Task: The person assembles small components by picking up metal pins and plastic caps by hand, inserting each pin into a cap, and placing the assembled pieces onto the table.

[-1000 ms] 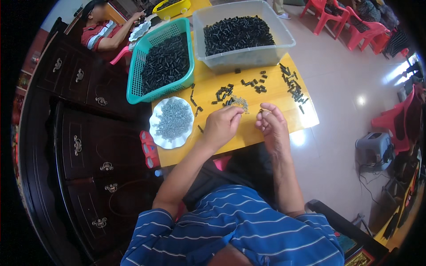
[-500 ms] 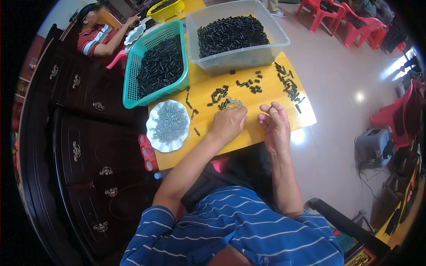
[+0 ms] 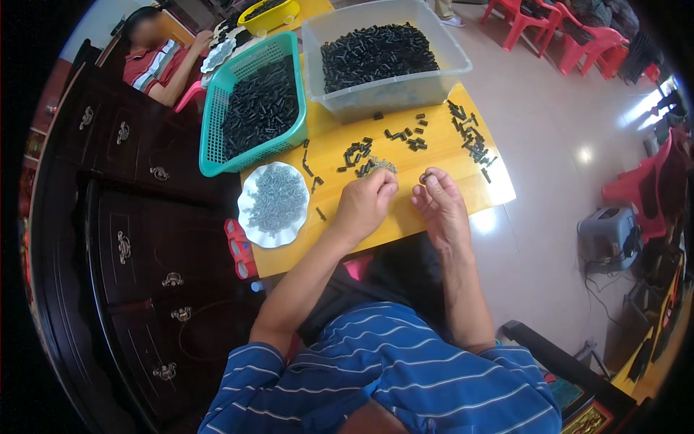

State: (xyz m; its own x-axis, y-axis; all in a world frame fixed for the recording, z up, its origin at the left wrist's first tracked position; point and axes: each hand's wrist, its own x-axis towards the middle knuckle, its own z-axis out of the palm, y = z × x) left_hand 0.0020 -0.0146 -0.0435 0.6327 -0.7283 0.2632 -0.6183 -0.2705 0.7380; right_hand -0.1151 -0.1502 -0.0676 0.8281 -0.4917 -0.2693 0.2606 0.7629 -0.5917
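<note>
Yellow-topped and littered with small parts, a table [image 3: 285, 257] stretches before us from the centre of the frame. Our left hand [image 3: 365, 206] hovers at mid-frame, thumb drawn in narrow against the curled forefinger; we cannot tell whether anything is inside. To its right, our right hand [image 3: 444, 210] pinches a small dark piece [image 3: 425, 179] between thumb and forefinger, the other fingers loosely bent. Left of centre, a scalloped white plate [image 3: 272, 241] bears a heap of clear pieces [image 3: 277, 201]. Just beyond our left hand lies a small pale pile [image 3: 385, 165], next to loose black tubes [image 3: 354, 153]. Farther up, a teal basket [image 3: 214, 137] and a translucent bin [image 3: 361, 105] stand full of black pieces. At upper left, beside a yellow basin [image 3: 278, 24], sits a co-worker in a red shirt [image 3: 155, 71]; red chairs [image 3: 571, 47] occupy the upper right.
</note>
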